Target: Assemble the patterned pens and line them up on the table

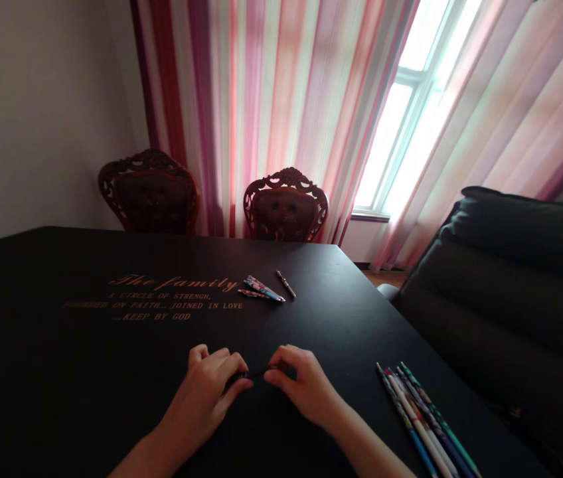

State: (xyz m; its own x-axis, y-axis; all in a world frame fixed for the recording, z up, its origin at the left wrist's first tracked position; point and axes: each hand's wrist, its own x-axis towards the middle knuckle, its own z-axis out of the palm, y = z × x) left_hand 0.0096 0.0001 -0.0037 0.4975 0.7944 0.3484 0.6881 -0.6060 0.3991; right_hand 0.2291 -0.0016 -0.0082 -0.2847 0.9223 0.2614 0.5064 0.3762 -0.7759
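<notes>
My left hand (206,388) and my right hand (306,385) meet over the near middle of the black table (87,372). Between them runs a slim dark pen (257,374), pinched by thumb and fingers at either end. The fingers cover most of it, and I cannot tell whether it is one piece or two. Beyond my hands lies a small pile of patterned pen pieces or short pens (264,289), with a single one (286,283) apart to its right. To the right of my right forearm, several long patterned pens (423,418) lie side by side.
Gold lettering (176,299) is printed on the tabletop. Two carved wooden chairs (286,209) stand behind the far edge, before striped curtains (271,99) and a bright window (401,126). A dark padded armchair (515,285) is close to the table's right edge.
</notes>
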